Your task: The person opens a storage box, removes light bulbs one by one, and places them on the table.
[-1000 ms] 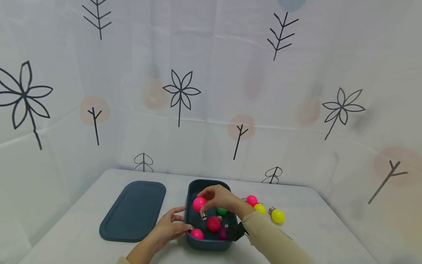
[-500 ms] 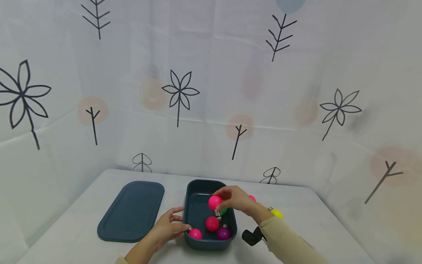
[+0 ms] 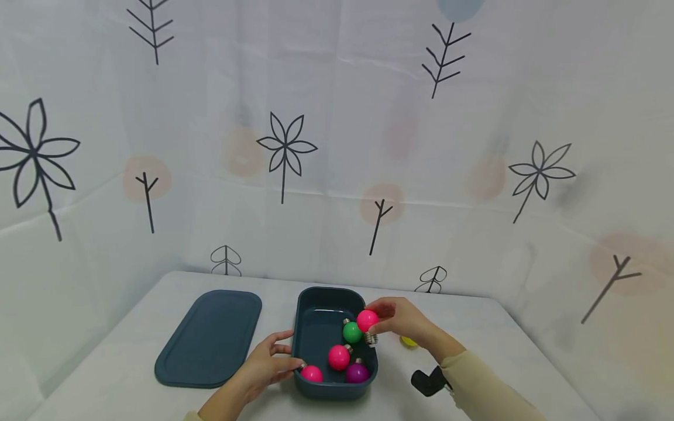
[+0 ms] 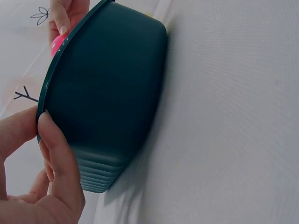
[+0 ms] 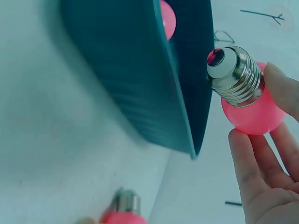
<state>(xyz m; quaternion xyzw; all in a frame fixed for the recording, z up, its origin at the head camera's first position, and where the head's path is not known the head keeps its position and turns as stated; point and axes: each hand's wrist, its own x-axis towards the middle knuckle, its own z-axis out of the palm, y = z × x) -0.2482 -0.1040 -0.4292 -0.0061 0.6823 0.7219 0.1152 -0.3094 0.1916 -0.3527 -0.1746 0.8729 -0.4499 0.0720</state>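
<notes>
My left hand (image 3: 267,358) pinches the left rim of a dark teal plastic box (image 3: 337,393), with fingers and thumb on either side of its wall in the left wrist view. Inside the box lie a green light bulb (image 3: 351,332), a purple bulb (image 3: 357,373), a pinkish-red bulb (image 3: 339,358) and another pink bulb (image 3: 312,374) in the near left corner. My right hand (image 3: 402,318) holds a bright pink bulb (image 3: 367,321) by its round part at the box's right rim. Its silver screw base (image 5: 238,77) is uncovered in the right wrist view.
A flat teal lid (image 3: 213,336) lies on the white table left of the box. Right of the box, a yellow bulb (image 3: 408,341) shows partly below my right hand, and a pink bulb (image 5: 124,217) rests on the table. A patterned cloth (image 3: 337,234) hangs behind.
My right hand has carried the pink bulb rightward, from over the middle of the box to its right rim, uncovering the green bulb. My left hand keeps its grip on the box.
</notes>
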